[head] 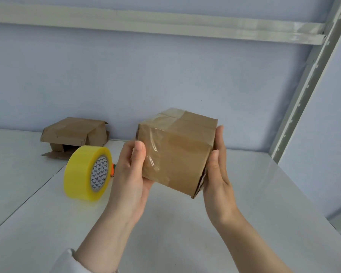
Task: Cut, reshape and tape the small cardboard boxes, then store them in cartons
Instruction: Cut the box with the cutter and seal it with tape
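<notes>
Box (177, 152), small and of brown cardboard, is held up in the air above the white desk (175, 233), a little to the 1 o'clock side of the picture's middle. It is tilted, with one corner pointing down toward the desk. Clear tape runs over its top seam and down the front face, where the film is wrinkled and shines.

The left hand (129, 180) takes the box from the 9 o'clock side. Its thumb lies on the front face near the left edge, and the palm and fingers go under and behind the lower left corner; the fingers themselves are hidden. The right hand (218, 170) stands at the 3 o'clock side, almost flat and upright, with the palm pressed to the right face and the fingertips reaching up to the top edge. So the grip is wide, as wide as the box, and the box sits between the two palms, touching both.

On the desk, at 9 o'clock from the left hand and near it, a yellow tape roll (88, 174) stands on its edge. Just behind the roll a small orange thing (112, 170) shows, too hidden to tell what it is. Farther back, at 10 o'clock, a flattened box (75, 133) lies against the wall, well apart from the hands.
</notes>
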Available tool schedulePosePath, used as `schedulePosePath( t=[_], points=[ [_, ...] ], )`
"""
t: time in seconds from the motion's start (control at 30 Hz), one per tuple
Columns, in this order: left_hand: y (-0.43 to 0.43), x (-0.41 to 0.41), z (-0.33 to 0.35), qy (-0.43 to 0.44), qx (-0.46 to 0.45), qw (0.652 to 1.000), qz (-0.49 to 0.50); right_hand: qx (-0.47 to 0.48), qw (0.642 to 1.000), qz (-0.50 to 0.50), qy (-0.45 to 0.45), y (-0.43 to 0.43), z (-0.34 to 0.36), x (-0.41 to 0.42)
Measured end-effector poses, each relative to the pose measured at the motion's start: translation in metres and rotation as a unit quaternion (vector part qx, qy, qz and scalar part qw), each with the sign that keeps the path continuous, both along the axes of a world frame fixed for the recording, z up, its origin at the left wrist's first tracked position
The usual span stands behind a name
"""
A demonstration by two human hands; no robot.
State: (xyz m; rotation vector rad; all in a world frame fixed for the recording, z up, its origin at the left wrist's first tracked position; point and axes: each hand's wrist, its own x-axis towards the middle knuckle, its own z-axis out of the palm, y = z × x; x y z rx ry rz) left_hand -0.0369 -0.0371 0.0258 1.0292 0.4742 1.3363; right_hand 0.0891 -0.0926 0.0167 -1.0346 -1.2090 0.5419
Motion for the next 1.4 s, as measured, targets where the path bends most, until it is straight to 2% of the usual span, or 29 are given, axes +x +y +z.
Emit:
schedulePosePath(
  t=[0.07,0.1,0.17,0.27,0.33,0.4,0.47,0.5,0.53,0.6,0.67,0.73,0.83,0.87,0.9,1.0,1.07,1.2,1.27,1.33,1.4],
  points=[
    [0.004,-0.006,-0.001,0.087,0.093,0.99,0.058,-0.046,0.985,0.055,0.154,-0.001,-0.002,0.001],
    [0.005,-0.009,0.0,0.146,0.149,0.974,0.083,-0.064,0.972,0.075,0.214,-0.001,-0.006,0.003],
    [0.007,-0.011,0.002,0.261,0.239,0.929,0.108,-0.108,0.959,0.087,0.246,-0.001,-0.013,0.004],
    [0.004,-0.01,0.0,0.373,0.321,0.865,0.093,-0.233,0.945,0.042,0.225,-0.003,-0.032,0.005],
    [0.001,-0.009,-0.008,0.451,0.34,0.823,0.06,-0.321,0.934,0.011,0.155,-0.007,-0.041,0.008],
    [-0.002,-0.007,-0.017,0.527,0.355,0.771,0.048,-0.37,0.928,-0.013,0.043,-0.011,-0.044,0.013],
    [-0.006,-0.005,-0.021,0.574,0.361,0.734,0.045,-0.328,0.936,-0.082,-0.094,-0.013,-0.042,0.02],
    [-0.008,-0.004,-0.022,0.59,0.358,0.723,0.041,-0.279,0.946,-0.11,-0.123,-0.013,-0.036,0.023],
    [-0.01,-0.003,-0.021,0.605,0.349,0.715,0.038,-0.244,0.954,-0.117,-0.13,-0.012,-0.028,0.024],
    [-0.011,-0.003,-0.019,0.626,0.341,0.699,0.045,-0.222,0.957,-0.065,-0.177,-0.006,-0.012,0.024],
    [-0.011,-0.008,-0.019,0.646,0.361,0.671,0.051,-0.227,0.926,-0.031,-0.299,0.003,-0.008,0.023],
    [-0.008,-0.016,-0.021,0.668,0.381,0.638,0.043,-0.222,0.888,-0.045,-0.4,0.008,-0.005,0.02],
    [-0.002,-0.023,-0.018,0.699,0.378,0.607,0.011,-0.224,0.829,-0.073,-0.506,0.013,0.007,0.018],
    [0.0,-0.023,-0.015,0.705,0.365,0.609,-0.01,-0.223,0.816,-0.072,-0.528,0.015,0.012,0.018],
    [0.001,-0.023,-0.011,0.7,0.345,0.625,-0.031,-0.224,0.809,-0.067,-0.539,0.016,0.017,0.018],
    [0.001,-0.022,-0.011,0.655,0.295,0.694,-0.053,-0.228,0.803,-0.058,-0.547,0.016,0.02,0.017],
    [0.002,-0.021,-0.017,0.647,0.293,0.703,-0.046,-0.224,0.799,-0.064,-0.555,0.017,0.018,0.015],
    [0.004,-0.016,-0.021,0.666,0.282,0.689,-0.055,-0.227,0.767,-0.06,-0.597,0.021,0.018,0.015],
    [0.002,-0.015,-0.019,0.655,0.273,0.704,-0.046,-0.225,0.758,-0.055,-0.61,0.021,0.021,0.016],
    [-0.004,-0.016,-0.016,0.62,0.247,0.744,-0.04,-0.23,0.772,-0.03,-0.591,0.019,0.022,0.016],
    [-0.009,-0.019,-0.011,0.564,0.21,0.798,-0.034,-0.24,0.81,0.006,-0.535,0.019,0.023,0.018]
  ],
)
